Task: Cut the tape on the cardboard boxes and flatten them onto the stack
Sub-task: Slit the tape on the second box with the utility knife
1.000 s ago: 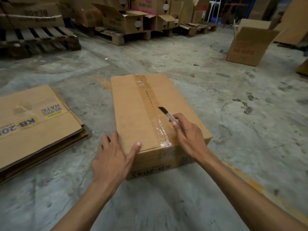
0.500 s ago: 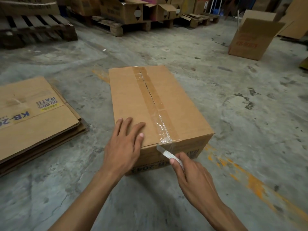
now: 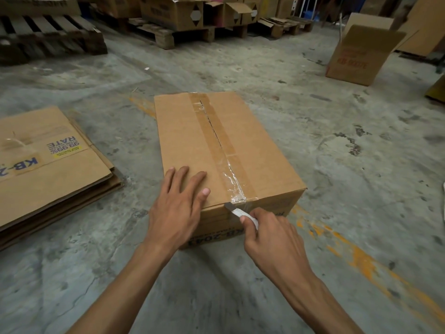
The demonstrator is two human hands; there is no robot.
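A closed brown cardboard box sits on the concrete floor in front of me. A strip of tape runs down the middle of its top, slit along the far part of the seam. My left hand presses flat on the top near the front left corner, fingers straight. My right hand grips a white utility knife, whose blade tip touches the tape at the box's front top edge. A stack of flattened boxes lies on the floor to the left.
An open box with red print stands at the back right. Wooden pallets and more boxes line the back. A worn orange line crosses the floor at the right.
My right hand has drawn the knife from the middle of the box top back to its front edge. My left hand slid from the front corner up onto the top.
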